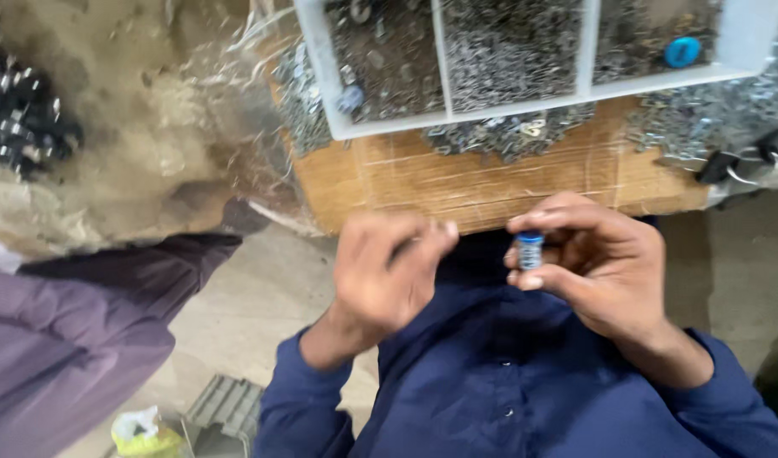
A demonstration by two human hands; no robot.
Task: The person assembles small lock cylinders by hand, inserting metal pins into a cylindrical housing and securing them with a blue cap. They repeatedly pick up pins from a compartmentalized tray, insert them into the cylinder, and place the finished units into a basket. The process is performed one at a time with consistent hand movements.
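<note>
Right hand [594, 270] pinching small blue-capped cylinder [530, 250], just below cardboard edge [491, 222].

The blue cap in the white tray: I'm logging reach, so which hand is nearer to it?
Right. The right hand is below the blue cap, across the board; the left hand is farther left.

A white tray [330, 85] of tiny metal bits sits on a brown box [491, 182], up past the grip.
</note>
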